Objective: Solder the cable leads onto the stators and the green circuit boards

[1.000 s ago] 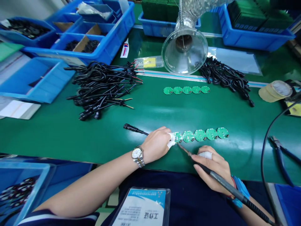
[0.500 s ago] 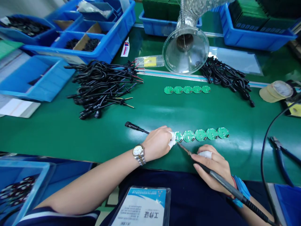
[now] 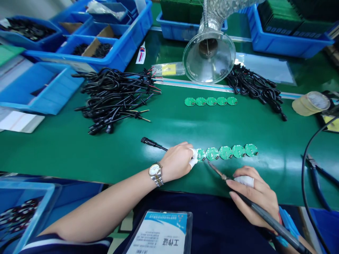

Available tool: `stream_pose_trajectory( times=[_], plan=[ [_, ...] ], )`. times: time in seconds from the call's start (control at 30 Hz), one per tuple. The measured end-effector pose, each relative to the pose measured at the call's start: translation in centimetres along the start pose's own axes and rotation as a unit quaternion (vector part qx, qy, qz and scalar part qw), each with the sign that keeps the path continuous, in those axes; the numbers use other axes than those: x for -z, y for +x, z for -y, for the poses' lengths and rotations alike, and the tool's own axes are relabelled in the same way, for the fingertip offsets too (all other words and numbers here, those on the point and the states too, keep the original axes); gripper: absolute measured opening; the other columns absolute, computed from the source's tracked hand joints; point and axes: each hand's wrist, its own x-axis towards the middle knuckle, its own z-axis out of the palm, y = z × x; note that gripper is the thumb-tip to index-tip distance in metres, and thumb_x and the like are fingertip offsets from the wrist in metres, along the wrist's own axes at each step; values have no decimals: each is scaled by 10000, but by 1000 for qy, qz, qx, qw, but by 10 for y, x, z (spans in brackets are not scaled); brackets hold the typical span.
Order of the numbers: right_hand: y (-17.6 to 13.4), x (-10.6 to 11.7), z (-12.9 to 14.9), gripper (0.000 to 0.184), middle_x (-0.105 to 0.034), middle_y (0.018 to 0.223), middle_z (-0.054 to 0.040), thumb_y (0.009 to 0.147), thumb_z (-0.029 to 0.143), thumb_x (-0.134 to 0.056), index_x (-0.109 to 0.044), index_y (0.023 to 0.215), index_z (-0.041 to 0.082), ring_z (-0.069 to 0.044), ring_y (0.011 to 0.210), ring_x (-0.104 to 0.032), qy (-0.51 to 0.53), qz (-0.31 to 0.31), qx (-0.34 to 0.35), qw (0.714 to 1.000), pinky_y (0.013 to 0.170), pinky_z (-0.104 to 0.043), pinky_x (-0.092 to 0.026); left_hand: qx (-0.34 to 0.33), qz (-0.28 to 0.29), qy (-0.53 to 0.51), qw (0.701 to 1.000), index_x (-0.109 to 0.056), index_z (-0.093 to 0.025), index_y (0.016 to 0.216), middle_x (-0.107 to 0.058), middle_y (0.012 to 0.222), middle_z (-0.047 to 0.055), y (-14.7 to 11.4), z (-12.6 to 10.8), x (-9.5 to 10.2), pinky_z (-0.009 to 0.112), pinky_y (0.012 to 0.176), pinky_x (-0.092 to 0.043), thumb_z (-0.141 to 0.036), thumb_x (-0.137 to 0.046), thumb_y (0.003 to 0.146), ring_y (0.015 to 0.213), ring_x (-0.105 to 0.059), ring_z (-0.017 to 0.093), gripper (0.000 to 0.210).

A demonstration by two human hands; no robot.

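My left hand (image 3: 180,160), with white finger cots, is closed on a black cable (image 3: 153,143) at the left end of a row of round green circuit boards (image 3: 225,152). The cable's connector end sticks out to the left; its other end is hidden by my fingers. In my right hand (image 3: 254,197) is a soldering iron (image 3: 267,218), gripped like a pen. Its tip points up and left, just below the gap between the first two boards, and seems apart from them. A second row of green boards (image 3: 211,101) lies further back.
Black cables (image 3: 116,95) are heaped at left, and another bundle (image 3: 256,86) lies at right. A clear fume extraction hood (image 3: 209,58) hangs over the back. Pliers (image 3: 316,176) and a round yellowish container (image 3: 309,103) are at right. Blue bins (image 3: 132,42) stand behind.
My right hand has drawn the soldering iron back to the right and down, away from the first board. My left hand stays in place.
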Motion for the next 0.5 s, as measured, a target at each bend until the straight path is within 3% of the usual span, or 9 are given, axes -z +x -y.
stream_pose_trajectory(
  times=[0.13,0.23,0.37,0.5],
  plan=[
    [-4,22,-6,303,-589,808,-54,683,62,-607,-639,959,183,-184,781,-580,-71,-36,-29,996,716,-359,-491,1,6,-3,1000,-609,-170,690,-586,745,43,0,-2,2,287,681,-396,-190,-481,800,770,-520,183,170],
    [-12,50,-29,288,-594,870,-64,706,108,-612,-639,978,198,-174,777,-581,-150,-91,-94,980,687,-324,-490,4,5,-11,1000,-612,-177,693,-588,747,46,-2,-4,3,297,690,-389,-170,-466,799,775,-525,190,181],
    [-20,106,-87,242,-639,876,-64,764,236,-581,-641,996,200,-187,826,-584,-311,-192,-174,914,787,-345,-474,8,8,-20,1000,-612,-186,703,-590,753,41,-3,-5,1,304,701,-381,-165,-442,809,779,-527,195,202],
    [-17,152,-150,332,-636,929,-106,809,351,-512,-628,1051,157,-193,851,-582,-455,-216,-238,830,788,-326,-463,9,7,-18,1000,-607,-194,702,-588,759,34,-4,-6,0,296,693,-380,-187,-425,829,778,-529,194,222]
  ],
)
